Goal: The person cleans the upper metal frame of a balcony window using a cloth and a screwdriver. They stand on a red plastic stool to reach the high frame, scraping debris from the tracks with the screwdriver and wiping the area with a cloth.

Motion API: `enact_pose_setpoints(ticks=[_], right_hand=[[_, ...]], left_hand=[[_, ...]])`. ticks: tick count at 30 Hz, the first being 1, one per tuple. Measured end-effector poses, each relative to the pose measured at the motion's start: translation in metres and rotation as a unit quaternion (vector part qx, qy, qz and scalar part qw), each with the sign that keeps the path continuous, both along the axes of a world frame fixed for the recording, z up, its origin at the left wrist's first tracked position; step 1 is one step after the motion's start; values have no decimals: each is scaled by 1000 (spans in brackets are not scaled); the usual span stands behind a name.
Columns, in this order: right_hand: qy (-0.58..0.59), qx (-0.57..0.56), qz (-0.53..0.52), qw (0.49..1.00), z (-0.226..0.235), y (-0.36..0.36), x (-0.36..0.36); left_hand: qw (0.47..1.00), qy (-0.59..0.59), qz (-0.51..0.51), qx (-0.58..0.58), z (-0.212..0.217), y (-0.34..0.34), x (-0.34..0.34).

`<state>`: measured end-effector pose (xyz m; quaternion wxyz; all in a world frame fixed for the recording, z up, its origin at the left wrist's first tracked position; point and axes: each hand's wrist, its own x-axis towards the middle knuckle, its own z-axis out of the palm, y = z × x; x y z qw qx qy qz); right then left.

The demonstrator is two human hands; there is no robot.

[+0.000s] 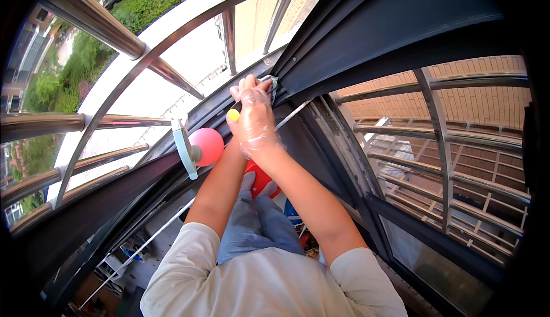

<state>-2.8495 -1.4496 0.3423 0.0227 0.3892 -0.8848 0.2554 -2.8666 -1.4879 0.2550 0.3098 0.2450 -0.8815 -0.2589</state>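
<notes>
Both my hands meet at the dark window frame, in thin clear plastic gloves. My right hand lies on top, its fingers bent round a crumpled grey-blue cloth at the frame's corner. My left hand is tucked close against it, its fingers mostly hidden. A small round yellow thing shows at the hands' left side; what it belongs to is hidden. Left of my left forearm, a pink ball-shaped thing adjoins a pale teal handle-like piece at the frame.
Shiny metal guard bars curve outside on the left, with greenery far below. A dark panel slopes at upper right. More bars stand before a brick wall. A white cord runs below my arms. My feet stand on something red.
</notes>
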Motion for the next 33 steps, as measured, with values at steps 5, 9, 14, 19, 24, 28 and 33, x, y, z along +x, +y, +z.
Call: enact_pose_setpoints(ticks=[5, 9, 14, 19, 24, 28, 33], right_hand=[[-107, -219, 67, 968, 23, 28, 5], [-104, -236, 75, 963, 14, 35, 3], [-101, -226, 76, 966, 6, 37, 0], [-88, -238, 95, 963, 11, 38, 4], [-92, -230, 66, 967, 13, 35, -1], [-39, -202, 53, 977, 11, 21, -1], [-82, -167, 16, 982, 6, 4, -6]], left_hand=[[999, -41, -13, -13, 2, 0, -4], [999, -22, 28, 2, -6, 4, -1], [1000, -1, -10, 1, -11, 1, -13], [1000, -20, -4, -2, -8, 2, -10], [999, -34, 19, 30, 0, 9, -10], [1000, 21, 24, 1, 7, 11, -8], [995, -36, 49, -76, 36, 18, 16]])
